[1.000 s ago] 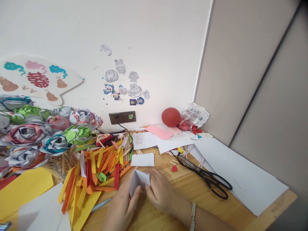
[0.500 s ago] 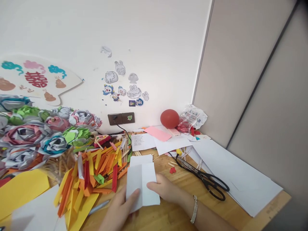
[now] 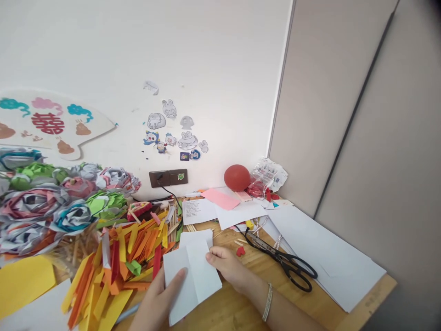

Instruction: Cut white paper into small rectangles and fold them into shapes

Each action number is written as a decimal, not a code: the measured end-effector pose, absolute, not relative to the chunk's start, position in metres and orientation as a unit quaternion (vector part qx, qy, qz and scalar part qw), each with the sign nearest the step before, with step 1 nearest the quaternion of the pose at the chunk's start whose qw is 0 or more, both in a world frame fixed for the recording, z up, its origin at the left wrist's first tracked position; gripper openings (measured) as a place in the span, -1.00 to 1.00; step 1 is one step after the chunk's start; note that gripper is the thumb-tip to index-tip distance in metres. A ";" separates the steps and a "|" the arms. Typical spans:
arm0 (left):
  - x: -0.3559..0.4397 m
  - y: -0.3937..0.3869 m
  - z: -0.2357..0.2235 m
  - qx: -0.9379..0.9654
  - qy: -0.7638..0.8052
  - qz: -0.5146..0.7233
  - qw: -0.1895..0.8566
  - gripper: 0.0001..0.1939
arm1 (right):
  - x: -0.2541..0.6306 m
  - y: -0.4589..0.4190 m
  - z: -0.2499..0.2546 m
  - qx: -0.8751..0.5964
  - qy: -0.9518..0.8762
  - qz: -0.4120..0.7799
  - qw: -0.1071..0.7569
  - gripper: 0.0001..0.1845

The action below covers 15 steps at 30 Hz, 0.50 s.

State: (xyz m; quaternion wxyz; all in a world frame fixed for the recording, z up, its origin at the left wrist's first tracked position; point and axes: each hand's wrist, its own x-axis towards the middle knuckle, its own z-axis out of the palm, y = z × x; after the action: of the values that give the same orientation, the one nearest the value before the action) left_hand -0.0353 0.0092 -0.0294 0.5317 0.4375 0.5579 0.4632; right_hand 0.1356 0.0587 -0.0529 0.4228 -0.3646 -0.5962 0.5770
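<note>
A creased white sheet of paper [image 3: 193, 276] is held up between both hands, with a fold line running down its middle. My left hand [image 3: 161, 294] grips its left side, thumb on top and fingers hidden behind. On the right edge, my right hand [image 3: 225, 266] pinches the same paper, thumb in front; a beaded bracelet circles that wrist. Just behind the held sheet lies another piece of white paper [image 3: 196, 236]. Folded orange and yellow paper strips [image 3: 138, 253] are heaped beside my left hand.
Black-handled scissors [image 3: 285, 262] lie right of my hands, near a stack of white paper [image 3: 337, 262]. A red balloon [image 3: 237, 178] and a plastic bag [image 3: 267, 177] sit at the back. Folded paper flowers [image 3: 74, 216] fill the left side. A cord [image 3: 174, 195] runs from the wall socket.
The held paper has tilted, its top leaning left, and both hands have shifted slightly left in view. My right hand now holds higher on the edge. The view has also moved a little.
</note>
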 end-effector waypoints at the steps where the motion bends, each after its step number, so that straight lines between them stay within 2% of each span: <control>1: -0.034 0.009 -0.031 0.459 0.554 0.454 0.526 -0.44 | 0.136 0.060 -0.055 -0.378 -0.604 0.561 0.421 -0.42; 5: -0.027 0.009 -0.041 0.513 0.577 0.427 0.470 -0.44 | 0.134 0.063 -0.055 -0.426 -0.633 0.502 0.406 -0.50; 9: -0.029 0.012 -0.042 0.521 0.612 0.417 0.425 -0.51 | 0.159 0.061 -0.030 -0.517 -0.684 0.364 0.365 -0.76; 10: -0.031 0.012 -0.040 0.520 0.616 0.418 0.419 -0.53 | 0.173 0.057 -0.022 -0.622 -0.702 0.221 0.267 -0.82; 11: -0.033 0.013 -0.037 0.519 0.619 0.418 0.416 -0.55 | 0.190 0.052 -0.014 -0.674 -0.681 0.174 0.226 -0.85; 13: -0.038 0.015 -0.031 0.515 0.625 0.422 0.408 -0.59 | 0.227 0.037 -0.005 -0.729 -0.646 0.132 0.185 -0.71; 15: -0.040 0.017 -0.026 0.514 0.631 0.433 0.388 -0.61 | 0.262 0.022 -0.006 -0.772 -0.614 0.107 0.129 -0.66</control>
State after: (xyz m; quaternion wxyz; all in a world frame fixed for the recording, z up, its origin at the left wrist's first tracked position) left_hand -0.0405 0.0174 -0.0259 0.3885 0.5136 0.6305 0.4333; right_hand 0.2615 0.0216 -0.0062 0.1291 -0.7716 -0.6137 0.1068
